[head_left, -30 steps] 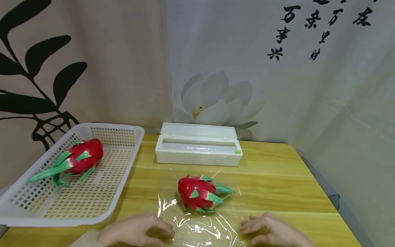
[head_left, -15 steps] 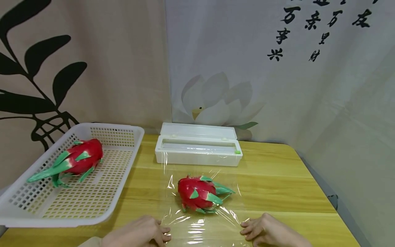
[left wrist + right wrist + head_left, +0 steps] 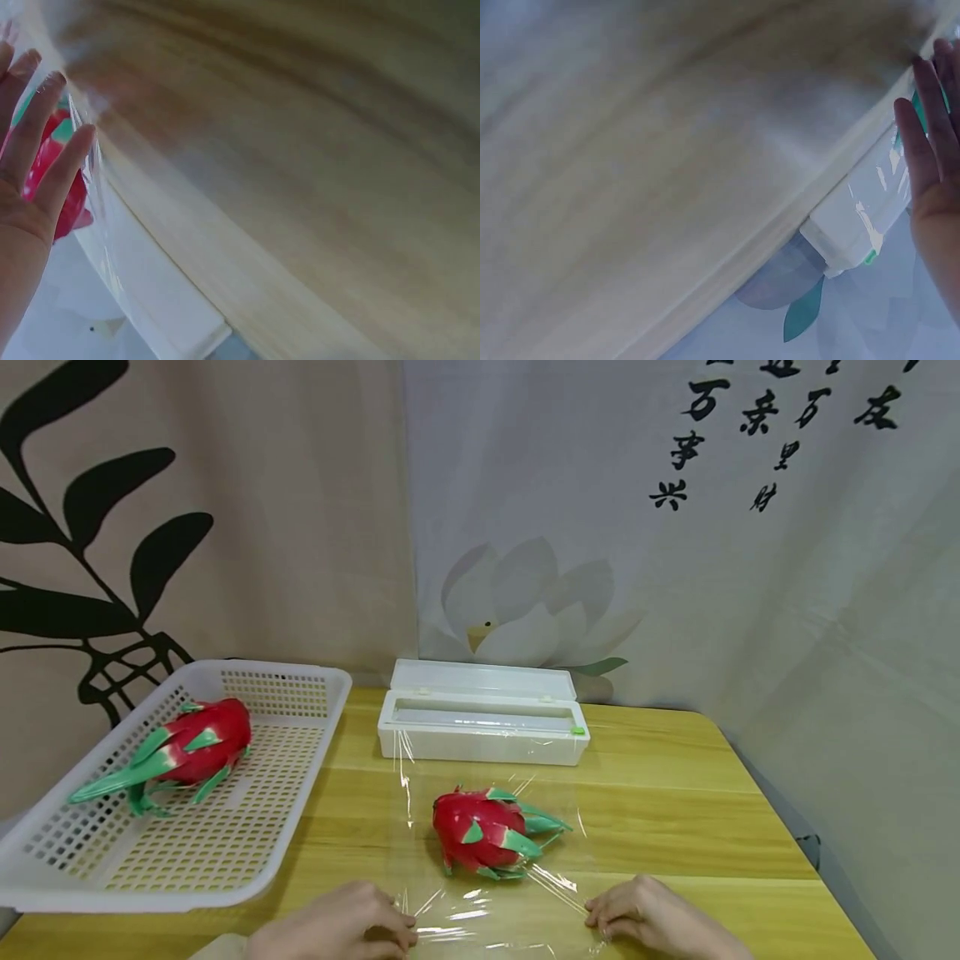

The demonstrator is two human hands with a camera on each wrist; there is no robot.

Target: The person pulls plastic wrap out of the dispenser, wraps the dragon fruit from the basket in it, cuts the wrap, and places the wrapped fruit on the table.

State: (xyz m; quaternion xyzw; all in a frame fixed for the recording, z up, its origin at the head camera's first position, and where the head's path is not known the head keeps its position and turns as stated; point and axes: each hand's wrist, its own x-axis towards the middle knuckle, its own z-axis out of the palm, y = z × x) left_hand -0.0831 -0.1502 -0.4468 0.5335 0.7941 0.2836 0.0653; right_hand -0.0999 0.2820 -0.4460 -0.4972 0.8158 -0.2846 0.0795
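Note:
A sheet of clear cling film (image 3: 487, 906) runs from the white dispenser box (image 3: 483, 747) toward me, over the table. On the film lies a red dragon fruit (image 3: 480, 831) with green scales, its leafy end to the right. My left hand (image 3: 341, 927) pinches the film's near left edge, my right hand (image 3: 656, 914) its near right edge, and creases run toward the fingers. Each wrist view shows part of a hand, the left (image 3: 37, 172) and the right (image 3: 937, 172), with the film beside the fingers; the thumbs are hidden there.
At the left stands a white plastic basket (image 3: 292, 785) holding a second dragon fruit (image 3: 206, 743). The box's lid (image 3: 483, 678) is raised at the back, and a green piece (image 3: 577, 729) sits at its right end. A printed curtain (image 3: 750, 568) hangs behind the wooden table (image 3: 697, 810).
Both hands' fingers have closed on the film's near edges. The film looks tauter, with its glare shifted and creases reaching toward the right hand. The fruit and box stay put.

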